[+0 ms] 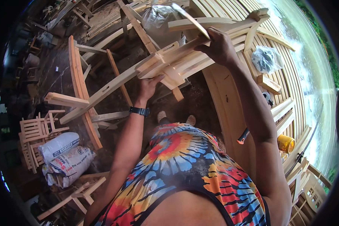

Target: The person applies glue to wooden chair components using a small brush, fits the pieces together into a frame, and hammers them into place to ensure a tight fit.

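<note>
In front of me a pale wooden assembly runs slantwise, with a long slotted board (pixel 120 78) extending to the lower left. Short wooden blocks (pixel 150 62) cross it near its middle. My left hand (pixel 150 87), with a dark watch on the wrist, grips the underside of this assembly beside the blocks, thumb along the wood. Farther right and higher, my right hand (pixel 219 46) is closed around the lower end of a narrow pale strip (pixel 190 19) that points up and left. The strip's exact kind cannot be made out. My right fingers lie close above the assembly's upper part.
Wooden trestles (pixel 78 84) stand to the left, near white sacks (pixel 69 158) and small wooden chairs (pixel 35 133). On the slatted surface at right lie a plastic bag (pixel 267 59), wood offcuts (pixel 269 84) and a yellow jar (pixel 286 144). An orange-tipped black handle (pixel 243 136) sits by my right arm.
</note>
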The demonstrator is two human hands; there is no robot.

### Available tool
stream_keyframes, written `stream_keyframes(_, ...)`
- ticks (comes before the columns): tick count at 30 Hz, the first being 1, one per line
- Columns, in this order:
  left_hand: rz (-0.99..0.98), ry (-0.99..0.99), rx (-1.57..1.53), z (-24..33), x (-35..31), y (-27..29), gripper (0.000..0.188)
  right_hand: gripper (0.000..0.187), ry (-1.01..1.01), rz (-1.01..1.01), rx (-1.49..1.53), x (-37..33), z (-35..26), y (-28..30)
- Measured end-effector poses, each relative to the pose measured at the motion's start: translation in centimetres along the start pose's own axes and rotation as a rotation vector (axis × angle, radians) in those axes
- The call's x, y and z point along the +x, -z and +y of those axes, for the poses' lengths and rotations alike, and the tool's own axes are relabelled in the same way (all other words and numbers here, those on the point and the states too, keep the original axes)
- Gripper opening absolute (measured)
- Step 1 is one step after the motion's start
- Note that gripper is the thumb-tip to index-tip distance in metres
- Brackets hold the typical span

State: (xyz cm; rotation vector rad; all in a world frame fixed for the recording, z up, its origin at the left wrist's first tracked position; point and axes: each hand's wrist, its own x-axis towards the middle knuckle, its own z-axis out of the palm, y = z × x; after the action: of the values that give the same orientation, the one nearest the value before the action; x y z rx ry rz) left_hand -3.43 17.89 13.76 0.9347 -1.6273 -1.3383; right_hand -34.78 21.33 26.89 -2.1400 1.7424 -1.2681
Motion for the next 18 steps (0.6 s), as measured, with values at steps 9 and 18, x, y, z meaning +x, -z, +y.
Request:
stream_keyframes(9,-0.028,-0.147,-0.033,6.2,0.3,2.3,0.043,0.042,-0.119,-0.031,-0.124,-0.5,-1.0,-0.6)
stream_keyframes(18,0.015,-0.399,0.273,10.3,3.4,4.1,0.022,0.044,-0.228,-0.043,-0.166,0.4,-1.2,-1.3)
